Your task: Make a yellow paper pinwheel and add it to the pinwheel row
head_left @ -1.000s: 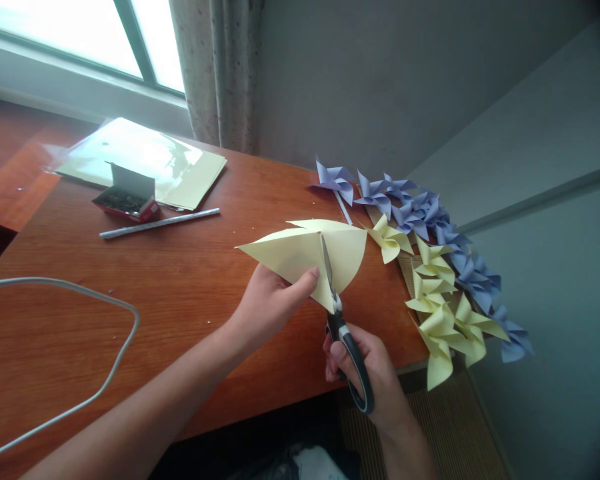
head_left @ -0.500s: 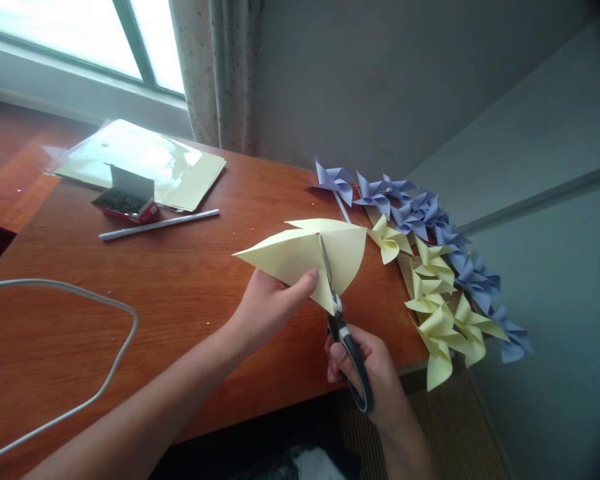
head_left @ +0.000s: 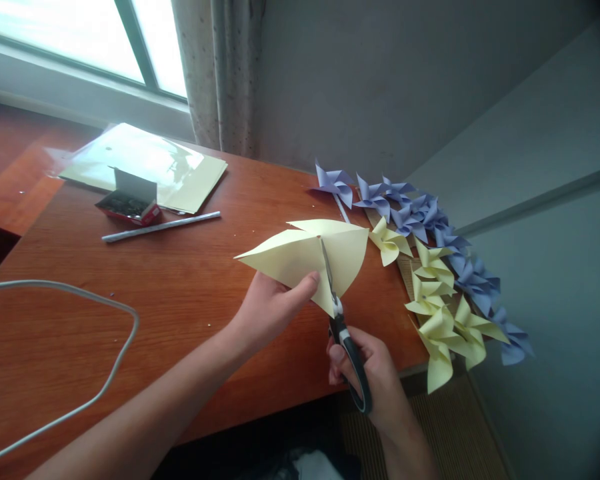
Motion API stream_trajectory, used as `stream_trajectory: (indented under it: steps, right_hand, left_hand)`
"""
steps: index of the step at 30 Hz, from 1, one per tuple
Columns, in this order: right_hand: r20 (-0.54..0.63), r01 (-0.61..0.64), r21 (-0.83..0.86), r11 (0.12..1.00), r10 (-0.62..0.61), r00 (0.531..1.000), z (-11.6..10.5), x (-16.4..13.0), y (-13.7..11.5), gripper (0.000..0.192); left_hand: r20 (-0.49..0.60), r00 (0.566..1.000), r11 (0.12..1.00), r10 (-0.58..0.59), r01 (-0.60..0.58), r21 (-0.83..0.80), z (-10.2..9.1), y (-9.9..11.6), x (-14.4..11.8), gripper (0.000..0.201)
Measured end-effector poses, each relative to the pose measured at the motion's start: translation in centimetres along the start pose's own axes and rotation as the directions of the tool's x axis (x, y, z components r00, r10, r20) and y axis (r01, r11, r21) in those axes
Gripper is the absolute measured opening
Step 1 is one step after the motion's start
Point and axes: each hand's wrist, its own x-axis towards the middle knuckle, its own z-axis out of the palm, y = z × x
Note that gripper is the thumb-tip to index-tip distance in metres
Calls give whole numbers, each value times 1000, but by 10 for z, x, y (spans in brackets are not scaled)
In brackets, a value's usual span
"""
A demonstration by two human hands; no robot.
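A sheet of pale yellow paper [head_left: 287, 257], slit from its corners and bowed, is pinched in my left hand [head_left: 280, 300], thumb on top and fingers hidden beneath. Black-handled scissors [head_left: 353, 363] sit in my right hand [head_left: 367, 360], with fingers through the handle loops. Their blades lie along a cut in the paper, pointing towards its middle. Just right of the paper's edge rests a finished yellow pinwheel [head_left: 389, 241].
Several purple pinwheels [head_left: 373, 193] and yellow pinwheels [head_left: 437, 333] crowd the table's right end. At the back left are a paper stack [head_left: 205, 183] in clear plastic, an open small box [head_left: 130, 200] and a rolled paper stick [head_left: 163, 227]. A white cable [head_left: 130, 327] curves across the left.
Hardly anything differs. The view has shifted very slightly, and both hands, the paper and the scissors keep nearly the same pose.
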Motion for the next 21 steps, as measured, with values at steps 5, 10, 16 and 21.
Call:
stream_trajectory:
  steps: [5, 10, 16, 21]
  right_hand:
    - [-3, -6, 9, 1000, 6, 1000, 0, 1, 2, 45]
    - [13, -26, 43, 999, 25, 1000, 2, 0, 3, 46]
    - [42, -22, 106, 994, 18, 999, 3, -1, 4, 47]
    - [65, 5, 112, 994, -12, 998, 3, -1, 2, 46]
  left_hand:
    - [11, 1000, 999, -14, 14, -35, 0, -2, 0, 20]
    - [50, 999, 997, -5, 8, -71, 0, 0, 0, 18]
    - [27, 999, 999, 24, -23, -22, -2, 1, 0, 14]
    - [-8, 999, 999, 37, -37, -8, 0, 4, -1, 17]
